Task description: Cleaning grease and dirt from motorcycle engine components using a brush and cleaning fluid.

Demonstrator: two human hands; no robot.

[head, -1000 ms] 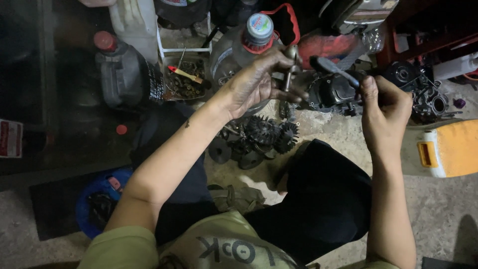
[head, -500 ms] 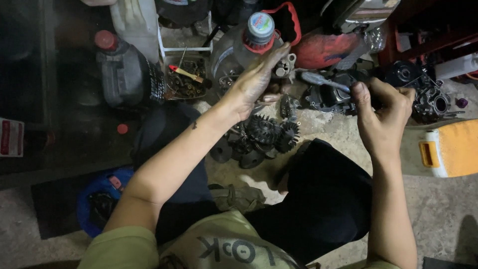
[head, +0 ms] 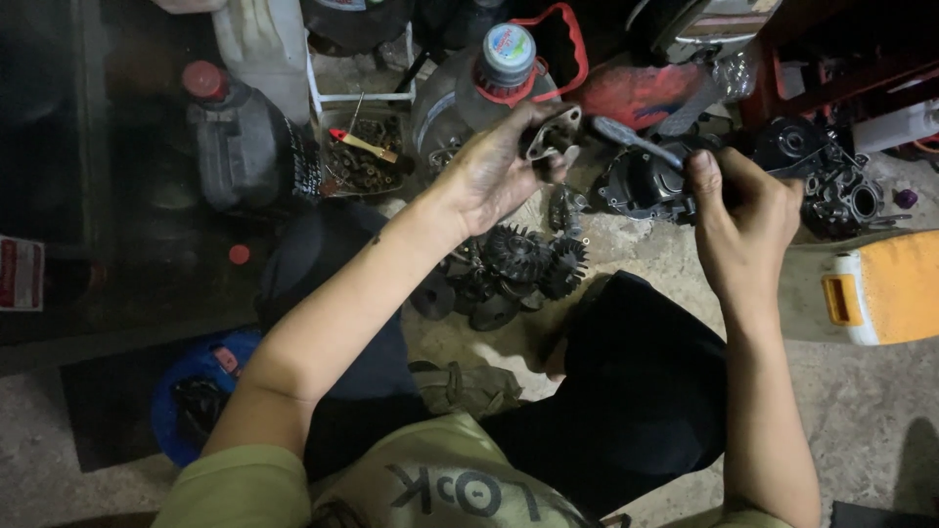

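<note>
Seated on concrete floor [head: 880,411], knees spread, dark trousers fill the near field. Gears [head: 523,264] piled on the floor between the knees, just below the left hand.

Left hand [head: 494,171]: fingers curled, pinching a small grey metal flange [head: 553,132] between thumb and fingertips. Flange held up off the floor, long axis running lower-left to upper-right, open face turned toward the right hand.

Right hand [head: 743,210]: closed in a fist round the handle of a tool [head: 636,142]. Tool's long axis runs from the fist up and left; its pale tip points at the flange and sits just beside it. Contact between tip and flange: cannot tell.

Right of the right hand: yellow jug [head: 880,288] lying on the floor, near the wrist. Just behind the right hand: dark engine cover [head: 641,186] and engine case [head: 831,186].

Far side: clear bottle [head: 484,83] directly behind the left hand, parts tray [head: 362,156] to its left, dark jug [head: 240,142] further left. Crowded on all far edges; open floor only at lower right
</note>
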